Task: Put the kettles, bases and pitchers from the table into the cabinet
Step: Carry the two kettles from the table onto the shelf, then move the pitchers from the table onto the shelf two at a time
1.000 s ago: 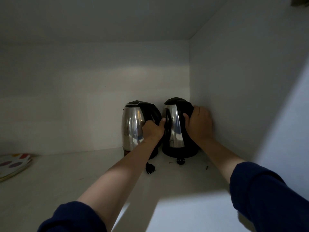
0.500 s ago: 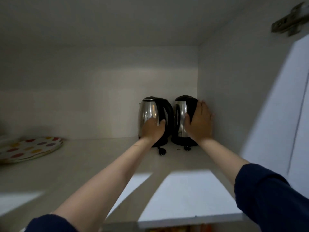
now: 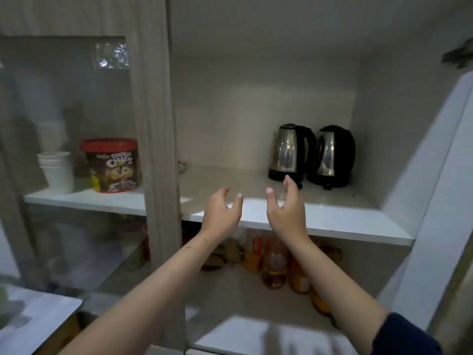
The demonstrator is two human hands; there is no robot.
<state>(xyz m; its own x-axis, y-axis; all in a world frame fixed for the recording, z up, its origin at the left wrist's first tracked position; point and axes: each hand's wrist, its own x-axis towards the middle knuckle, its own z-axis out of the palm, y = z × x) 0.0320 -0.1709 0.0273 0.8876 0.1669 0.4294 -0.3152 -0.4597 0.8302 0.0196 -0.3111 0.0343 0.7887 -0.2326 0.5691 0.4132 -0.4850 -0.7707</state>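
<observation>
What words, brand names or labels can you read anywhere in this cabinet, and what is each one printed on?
"CHOCO CHIPS": on the red-lidded tub behind the glass door, on the shelf beside the stacked white cups.
Smaller print above and below it on the tub: too blurred to read.
Labels on the bottles on the lower shelf: blurred, unreadable.
Two kettles: no readable marking.

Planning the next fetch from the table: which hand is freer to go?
Neither clearly. Left hand and right hand both hang open and empty before the shelf, clear of the two kettles. The table isn't clearly in view.
</observation>
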